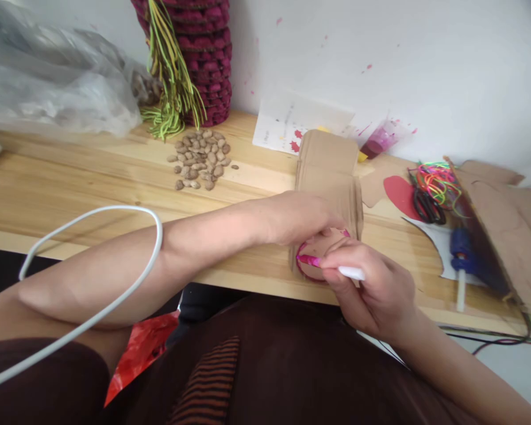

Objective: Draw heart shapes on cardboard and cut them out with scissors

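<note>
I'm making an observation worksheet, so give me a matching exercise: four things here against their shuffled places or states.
1. Right hand
2. Round cardboard
3. Nut-like pile
4. Red shape

A. in front of the magenta woven piece
B. holding a pink-and-white tool
C. next to the black-handled scissors
D. pink along its edge

Pairs: 1-B, 2-D, 3-A, 4-C
</note>
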`<action>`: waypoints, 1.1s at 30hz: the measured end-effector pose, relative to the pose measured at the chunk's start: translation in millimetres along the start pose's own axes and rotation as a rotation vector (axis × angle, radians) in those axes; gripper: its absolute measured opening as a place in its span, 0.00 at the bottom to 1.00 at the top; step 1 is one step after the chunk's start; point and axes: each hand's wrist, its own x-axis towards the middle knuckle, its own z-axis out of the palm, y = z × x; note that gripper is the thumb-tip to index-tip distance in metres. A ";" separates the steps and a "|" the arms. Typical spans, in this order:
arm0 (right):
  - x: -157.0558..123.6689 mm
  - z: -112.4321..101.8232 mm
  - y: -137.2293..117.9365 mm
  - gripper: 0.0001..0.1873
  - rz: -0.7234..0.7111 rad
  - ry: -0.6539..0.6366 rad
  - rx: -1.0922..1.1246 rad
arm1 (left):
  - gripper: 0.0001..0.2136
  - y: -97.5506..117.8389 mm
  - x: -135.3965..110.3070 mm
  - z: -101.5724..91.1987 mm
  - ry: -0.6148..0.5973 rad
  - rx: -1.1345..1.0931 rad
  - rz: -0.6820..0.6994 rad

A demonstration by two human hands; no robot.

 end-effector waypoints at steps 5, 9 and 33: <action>-8.0 -4.3 -3.8 0.06 0.044 -0.030 0.072 | 0.17 2.0 -1.6 -1.0 -0.003 -0.003 0.006; -19.1 -9.6 -1.5 0.02 0.238 0.076 0.179 | 0.21 -2.3 -2.5 2.3 0.021 0.026 0.040; -46.0 -40.0 24.9 0.14 1.037 0.543 1.327 | 0.07 -14.7 1.9 0.9 0.354 0.077 -0.200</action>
